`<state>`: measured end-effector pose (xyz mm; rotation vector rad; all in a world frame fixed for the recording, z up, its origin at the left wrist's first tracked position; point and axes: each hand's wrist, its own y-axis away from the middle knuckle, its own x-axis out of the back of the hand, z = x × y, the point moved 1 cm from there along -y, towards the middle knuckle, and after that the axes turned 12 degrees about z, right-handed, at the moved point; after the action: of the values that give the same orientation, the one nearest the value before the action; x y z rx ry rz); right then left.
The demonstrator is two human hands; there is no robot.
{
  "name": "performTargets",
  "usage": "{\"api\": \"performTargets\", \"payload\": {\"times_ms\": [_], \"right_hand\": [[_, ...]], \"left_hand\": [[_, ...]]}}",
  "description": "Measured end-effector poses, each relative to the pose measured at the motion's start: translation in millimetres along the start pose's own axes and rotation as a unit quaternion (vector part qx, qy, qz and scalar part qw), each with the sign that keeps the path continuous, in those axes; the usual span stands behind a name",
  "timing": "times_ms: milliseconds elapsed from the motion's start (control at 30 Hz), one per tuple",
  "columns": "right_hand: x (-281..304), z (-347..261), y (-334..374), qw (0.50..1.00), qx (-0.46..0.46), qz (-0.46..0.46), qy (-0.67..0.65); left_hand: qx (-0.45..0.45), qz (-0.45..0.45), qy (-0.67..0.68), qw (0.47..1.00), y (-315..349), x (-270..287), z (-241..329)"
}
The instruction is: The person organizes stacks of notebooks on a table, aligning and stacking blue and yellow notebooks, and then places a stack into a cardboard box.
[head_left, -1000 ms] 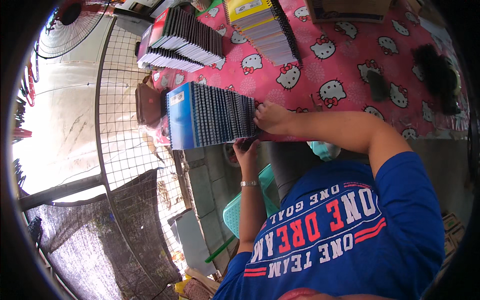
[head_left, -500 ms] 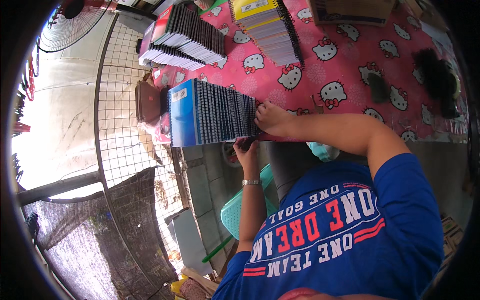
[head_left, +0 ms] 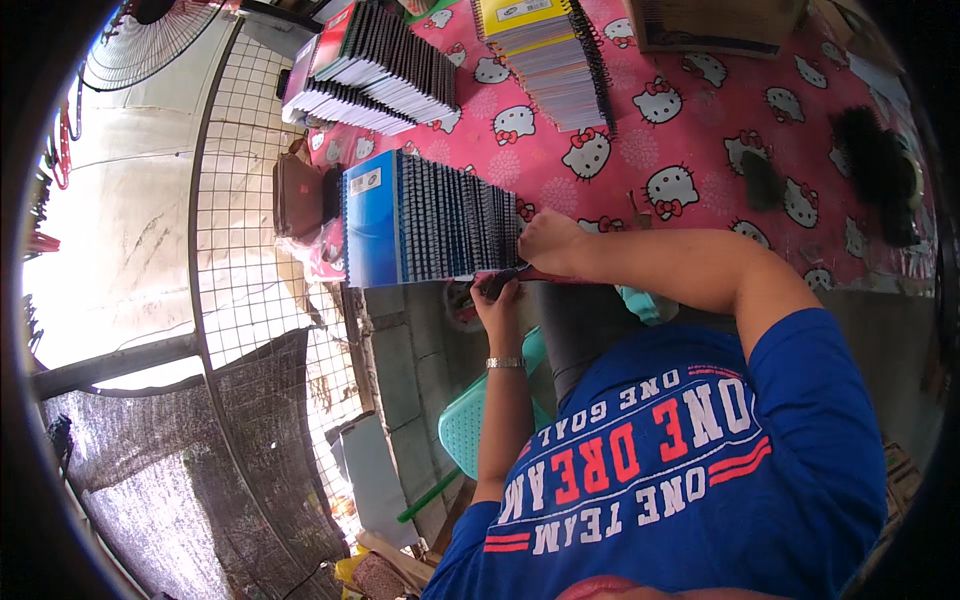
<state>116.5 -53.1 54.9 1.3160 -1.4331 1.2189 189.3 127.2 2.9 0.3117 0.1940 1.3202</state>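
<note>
A tall stack of blue-covered spiral notebooks (head_left: 375, 225) stands at the near left edge of the table, its bindings and page edges fanned toward the right. At the low right end of this stack, my right hand (head_left: 550, 243) is closed, fingers bent against the last notebook's corner; what they pinch is too small to tell. Just below, at the table edge, my left hand (head_left: 497, 300) is closed around a small dark object (head_left: 496, 284), whose kind I cannot make out. The two hands are close together.
Farther back stand stacks of black-bound notebooks (head_left: 385, 70) and yellow-covered spiral notebooks (head_left: 550, 65). A cardboard box (head_left: 710, 25) sits at the far right of the pink patterned tablecloth (head_left: 640, 145). A brown bag (head_left: 300, 195) lies left of the blue stack; a turquoise stool (head_left: 470, 425) is below.
My right hand has shifted slightly right and down, its fingers more curled. My left hand stays at the table edge. The view has shifted a little.
</note>
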Motion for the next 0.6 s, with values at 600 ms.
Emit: {"api": "performTargets", "payload": {"times_ms": [600], "right_hand": [[-4.9, -0.8, 0.2, 0.998, -0.013, 0.002, 0.061]], "left_hand": [[0.079, -0.004, 0.125, 0.989, 4.5, -1.3, -5.7]]}}
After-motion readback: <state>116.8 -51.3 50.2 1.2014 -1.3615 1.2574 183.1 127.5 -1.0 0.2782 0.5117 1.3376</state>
